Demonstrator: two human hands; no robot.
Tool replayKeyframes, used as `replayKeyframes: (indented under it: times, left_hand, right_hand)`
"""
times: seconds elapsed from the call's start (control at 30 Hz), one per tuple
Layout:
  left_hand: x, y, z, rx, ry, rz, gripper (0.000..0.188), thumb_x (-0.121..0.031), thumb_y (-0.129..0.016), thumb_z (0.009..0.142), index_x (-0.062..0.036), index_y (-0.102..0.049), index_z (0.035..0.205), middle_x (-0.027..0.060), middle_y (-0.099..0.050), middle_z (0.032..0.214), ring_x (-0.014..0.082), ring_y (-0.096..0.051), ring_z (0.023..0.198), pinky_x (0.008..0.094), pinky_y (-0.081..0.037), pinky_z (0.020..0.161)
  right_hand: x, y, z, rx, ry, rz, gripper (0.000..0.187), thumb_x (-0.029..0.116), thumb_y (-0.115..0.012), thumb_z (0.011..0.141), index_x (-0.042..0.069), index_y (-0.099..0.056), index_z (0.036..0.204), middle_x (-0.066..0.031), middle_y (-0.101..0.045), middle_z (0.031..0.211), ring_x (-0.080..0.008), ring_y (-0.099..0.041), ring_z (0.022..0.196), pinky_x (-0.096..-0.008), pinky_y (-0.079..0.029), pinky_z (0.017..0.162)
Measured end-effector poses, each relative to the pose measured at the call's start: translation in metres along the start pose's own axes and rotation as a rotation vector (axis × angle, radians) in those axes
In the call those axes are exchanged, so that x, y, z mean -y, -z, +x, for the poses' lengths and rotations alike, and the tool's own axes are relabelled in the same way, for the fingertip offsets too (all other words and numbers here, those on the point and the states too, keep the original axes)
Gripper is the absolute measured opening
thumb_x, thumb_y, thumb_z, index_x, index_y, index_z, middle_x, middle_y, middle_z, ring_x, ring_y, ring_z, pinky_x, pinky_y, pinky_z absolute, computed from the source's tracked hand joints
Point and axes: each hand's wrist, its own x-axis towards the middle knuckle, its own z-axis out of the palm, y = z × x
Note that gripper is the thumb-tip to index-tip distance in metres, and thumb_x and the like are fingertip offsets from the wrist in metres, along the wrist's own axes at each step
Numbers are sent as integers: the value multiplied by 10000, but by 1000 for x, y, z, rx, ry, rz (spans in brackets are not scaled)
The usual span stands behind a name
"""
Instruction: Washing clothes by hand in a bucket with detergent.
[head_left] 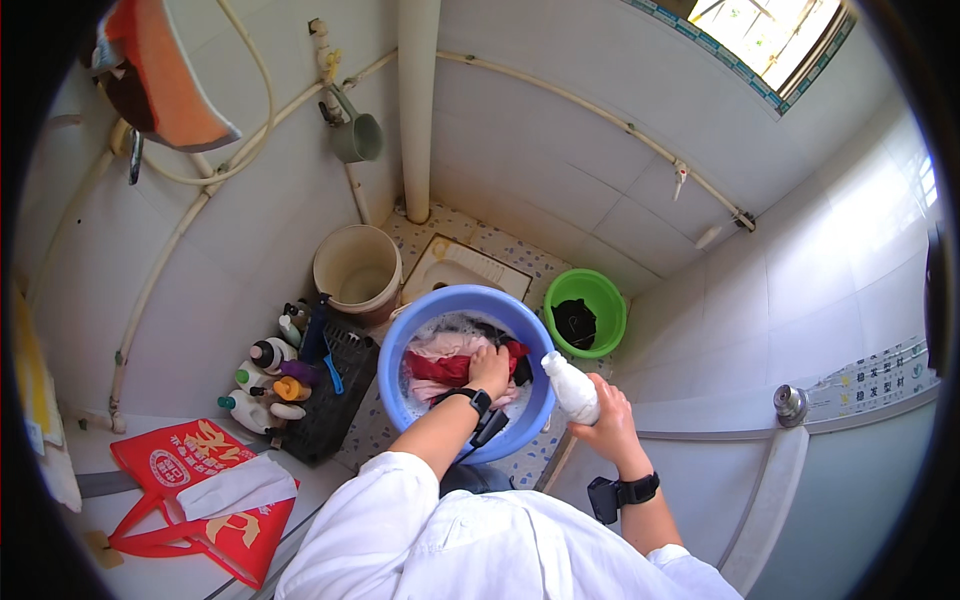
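Observation:
A blue basin (541, 340) of sudsy water holds wet laundry (440, 369), pink, red and dark pieces bunched together. My left hand (488, 373) reaches into the basin, its fingers bent down into the red and pink cloth; the fingertips are partly hidden. Just right of the basin's rim, my right hand (608, 418) grips a white bottle (571, 386) around its lower body. The bottle is tilted, its narrow neck pointing up and left toward the basin. Both wrists wear dark bands with devices.
Behind the basin lie a squat toilet (470, 262) and a beige bucket (395, 262). A green basin (617, 318) with a dark item stands right. On the left are several bottles (262, 380), a black crate (350, 400) and a red bag (180, 455). A green dipper (358, 138) hangs from pipework.

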Motion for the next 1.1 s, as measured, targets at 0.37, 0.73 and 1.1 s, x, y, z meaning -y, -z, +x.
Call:
replayKeyframes:
  times: [0.37,0.73,1.1]
  left_hand:
    - [-16,124,-38,219,206,-2015,273,-272,-489,852,-52,-552,1000,93,-611,862,193,-599,712,337,-495,683]
    - [88,17,-78,93,465,-2290,379,-357,-428,865,-50,-507,1073,113,-529,1121,261,-511,1021,432,-365,922]
    - [88,-4,-70,-202,666,-2370,312,-262,-380,880,-33,-502,1053,132,-544,1091,275,-532,996,439,-395,900]
  right_hand:
    - [18,32,19,-9,122,115,684,113,-709,495,103,-447,1128,-138,-528,938,-322,-478,908,-397,-360,794]
    - [47,-16,29,131,276,-85,691,98,-702,466,146,-476,1117,-126,-505,866,-303,-484,859,-388,-357,744]
    - [41,-23,20,215,286,-122,673,100,-699,469,150,-483,1104,-125,-516,847,-307,-496,843,-397,-357,734]
